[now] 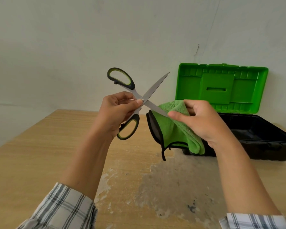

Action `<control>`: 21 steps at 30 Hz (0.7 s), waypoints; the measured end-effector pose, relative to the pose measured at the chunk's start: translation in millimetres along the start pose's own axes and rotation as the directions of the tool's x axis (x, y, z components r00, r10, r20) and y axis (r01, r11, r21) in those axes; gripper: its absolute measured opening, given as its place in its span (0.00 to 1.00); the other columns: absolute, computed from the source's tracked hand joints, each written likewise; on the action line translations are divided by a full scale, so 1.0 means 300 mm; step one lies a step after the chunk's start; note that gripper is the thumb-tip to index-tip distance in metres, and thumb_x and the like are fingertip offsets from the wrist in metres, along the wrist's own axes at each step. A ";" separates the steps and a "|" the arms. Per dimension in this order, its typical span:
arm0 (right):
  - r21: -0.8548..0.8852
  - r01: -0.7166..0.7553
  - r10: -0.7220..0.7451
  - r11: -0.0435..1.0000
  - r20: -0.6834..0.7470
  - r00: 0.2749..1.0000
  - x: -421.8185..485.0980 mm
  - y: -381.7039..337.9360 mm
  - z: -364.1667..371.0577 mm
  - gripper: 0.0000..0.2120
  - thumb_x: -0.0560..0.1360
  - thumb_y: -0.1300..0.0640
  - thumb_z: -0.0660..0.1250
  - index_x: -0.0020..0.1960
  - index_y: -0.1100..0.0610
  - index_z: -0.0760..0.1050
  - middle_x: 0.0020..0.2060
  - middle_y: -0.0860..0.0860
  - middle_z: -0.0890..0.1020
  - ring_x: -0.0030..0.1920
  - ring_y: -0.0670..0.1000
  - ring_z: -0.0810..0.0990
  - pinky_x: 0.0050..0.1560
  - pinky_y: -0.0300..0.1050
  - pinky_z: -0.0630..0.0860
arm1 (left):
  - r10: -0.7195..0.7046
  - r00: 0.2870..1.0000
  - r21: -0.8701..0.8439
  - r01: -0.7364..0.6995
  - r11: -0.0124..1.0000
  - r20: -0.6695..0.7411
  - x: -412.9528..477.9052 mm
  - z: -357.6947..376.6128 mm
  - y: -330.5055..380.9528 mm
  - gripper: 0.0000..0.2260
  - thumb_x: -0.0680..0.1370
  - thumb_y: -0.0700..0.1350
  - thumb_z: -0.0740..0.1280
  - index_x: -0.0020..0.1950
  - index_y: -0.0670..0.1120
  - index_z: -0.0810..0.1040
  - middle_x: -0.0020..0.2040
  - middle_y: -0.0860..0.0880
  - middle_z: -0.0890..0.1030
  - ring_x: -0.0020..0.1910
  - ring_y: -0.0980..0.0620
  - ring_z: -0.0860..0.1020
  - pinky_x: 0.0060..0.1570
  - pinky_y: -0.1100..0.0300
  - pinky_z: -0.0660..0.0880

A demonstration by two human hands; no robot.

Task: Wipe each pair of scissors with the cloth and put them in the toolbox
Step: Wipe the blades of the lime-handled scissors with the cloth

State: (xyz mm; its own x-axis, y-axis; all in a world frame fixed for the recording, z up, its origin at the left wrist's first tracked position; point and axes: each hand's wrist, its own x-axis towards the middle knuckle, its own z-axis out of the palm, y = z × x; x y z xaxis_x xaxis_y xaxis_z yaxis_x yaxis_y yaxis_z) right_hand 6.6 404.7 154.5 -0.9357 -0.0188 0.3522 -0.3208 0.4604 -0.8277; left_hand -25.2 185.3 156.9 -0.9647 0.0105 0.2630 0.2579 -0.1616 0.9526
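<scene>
Left hand [117, 111] pinches the splayed scissors [137, 100] at the pivot, baring one blade so the right hand [200, 119] can fold the cloth [175, 129] round it; toolbox [254, 133] waits open.

Pale plaster wall [89, 38] with a crack, light wooden table [40, 154], worn, perhaps stained patch

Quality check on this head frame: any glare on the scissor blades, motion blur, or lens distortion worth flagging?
Head view: the light is soft and even, and the scissors have matte grey blades with no glare. Head view: the blades and cloth show no motion smear. Head view: wide-angle distortion bows the table edges. Head view: the toolbox base is too dark to read inside.
</scene>
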 end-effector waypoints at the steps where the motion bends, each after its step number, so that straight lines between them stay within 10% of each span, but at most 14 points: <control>1: -0.048 0.006 -0.006 0.999 0.003 1.000 0.000 0.004 0.001 0.06 0.73 0.51 0.75 0.50 0.47 0.83 0.45 0.42 0.87 0.47 0.42 0.85 0.58 0.50 0.80 | -0.010 1.000 -0.006 0.010 1.000 0.012 -0.003 0.006 -0.002 0.05 0.73 0.37 0.73 0.42 0.41 0.78 0.37 0.44 0.80 0.26 0.56 0.76 0.25 0.68 0.71; 13: -0.291 0.051 -0.056 0.955 -0.008 0.998 0.004 0.062 -0.100 0.02 0.76 0.54 0.72 0.48 0.52 0.81 0.42 0.47 0.85 0.45 0.49 0.84 0.52 0.54 0.80 | -0.121 0.988 -0.211 0.138 0.968 0.093 0.010 -0.034 -0.007 0.18 0.70 0.43 0.74 0.59 0.40 0.78 0.50 0.42 0.85 0.50 0.46 0.84 0.47 0.58 0.81; 21: -0.391 0.147 -0.105 0.909 0.127 0.986 0.002 0.061 -0.105 0.01 0.76 0.54 0.72 0.47 0.50 0.82 0.37 0.44 0.84 0.37 0.39 0.81 0.34 0.32 0.71 | -0.104 0.946 0.601 -0.107 0.792 0.307 -0.008 -0.049 0.009 0.09 0.70 0.52 0.75 0.46 0.50 0.86 0.41 0.51 0.86 0.42 0.55 0.83 0.46 0.62 0.78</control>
State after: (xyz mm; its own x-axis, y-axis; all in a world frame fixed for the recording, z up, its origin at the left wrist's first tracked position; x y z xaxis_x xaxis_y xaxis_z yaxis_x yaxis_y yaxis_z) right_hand 4.7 441.2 153.5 -0.9078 -0.1794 0.3791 -0.3718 0.7623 -0.5297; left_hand -22.9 170.4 156.7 -0.9236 0.3293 0.1963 0.3393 0.4636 0.8185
